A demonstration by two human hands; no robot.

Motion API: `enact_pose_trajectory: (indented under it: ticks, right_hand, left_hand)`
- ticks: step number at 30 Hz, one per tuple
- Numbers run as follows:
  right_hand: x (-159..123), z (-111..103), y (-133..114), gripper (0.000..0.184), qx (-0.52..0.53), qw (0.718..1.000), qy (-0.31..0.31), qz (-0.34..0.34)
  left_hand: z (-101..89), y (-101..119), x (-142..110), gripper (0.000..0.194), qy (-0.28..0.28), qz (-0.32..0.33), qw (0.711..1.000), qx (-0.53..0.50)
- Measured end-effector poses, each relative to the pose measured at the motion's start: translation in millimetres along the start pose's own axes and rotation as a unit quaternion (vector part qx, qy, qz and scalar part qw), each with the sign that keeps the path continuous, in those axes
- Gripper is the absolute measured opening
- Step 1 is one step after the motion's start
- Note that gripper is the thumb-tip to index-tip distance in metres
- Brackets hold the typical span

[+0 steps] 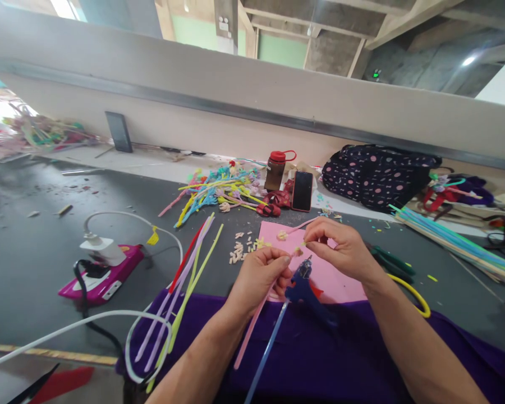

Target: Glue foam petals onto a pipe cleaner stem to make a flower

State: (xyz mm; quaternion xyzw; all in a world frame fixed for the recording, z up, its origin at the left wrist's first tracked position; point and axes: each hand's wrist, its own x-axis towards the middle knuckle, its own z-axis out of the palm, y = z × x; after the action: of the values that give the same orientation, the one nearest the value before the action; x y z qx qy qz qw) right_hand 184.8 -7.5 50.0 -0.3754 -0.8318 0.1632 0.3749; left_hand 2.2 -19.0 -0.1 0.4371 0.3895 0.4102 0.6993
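My left hand [267, 272] is closed around a pink pipe cleaner [251, 335], whose lower end slants down over the purple cloth [197, 314]. At its top, just past my fingertips, is a small pale tuft [298, 252]. My right hand [336, 244] pinches a tiny yellowish piece [304, 243] right beside that tuft. Between and below the hands lies a blue glue gun [299, 289], nozzle upward, with a long translucent glue stick [267, 353] out of its back. Beneath is a pink sheet [345, 280], where another pink stem with a cream flower-like end [282, 235] rests.
Pale short pieces [238, 251] lie left of the sheet. Loose pipe cleaners [193, 269] and a magenta power strip [126, 272] with cables are at left. Behind stand finished-looking colourful stems [219, 188], a bottle [275, 173], a phone [302, 191] and a patterned bag [379, 177]. Green-handled pliers [391, 261] lie right.
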Motion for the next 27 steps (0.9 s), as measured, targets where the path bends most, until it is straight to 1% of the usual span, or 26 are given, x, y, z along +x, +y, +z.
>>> enact_pose_trajectory:
  ticks: [5,10,13,15,19,27]
  right_hand:
    - [-1,2,2,0.012,-0.002,1.000,-0.008,0.004]
    - [-1,2,1,0.011,0.003,1.000,-0.018,-0.003]
    - [-1,1,2,0.011,0.004,1.000,-0.013,-0.004]
    - [-1,1,2,0.011,0.001,1.000,-0.013,-0.007]
    - [-3,1,-1,0.012,-0.016,0.999,-0.034,-0.022]
    - [-2,2,-7,0.009,-0.072,0.993,-0.062,-0.069]
  left_hand:
    - [-2.4,-1,3,0.023,-0.011,-0.021,1.000,0.013]
    - [-7.9,-1,4,0.028,-0.058,-0.050,0.997,0.003]
    - [-9.3,1,4,0.030,-0.078,-0.072,0.994,-0.010]
    - [-9.3,2,4,0.033,-0.084,-0.086,0.993,-0.014]
    - [-8.7,3,4,0.034,-0.086,-0.109,0.990,-0.025]
    - [-10.3,0,6,0.030,-0.097,-0.112,0.988,-0.033]
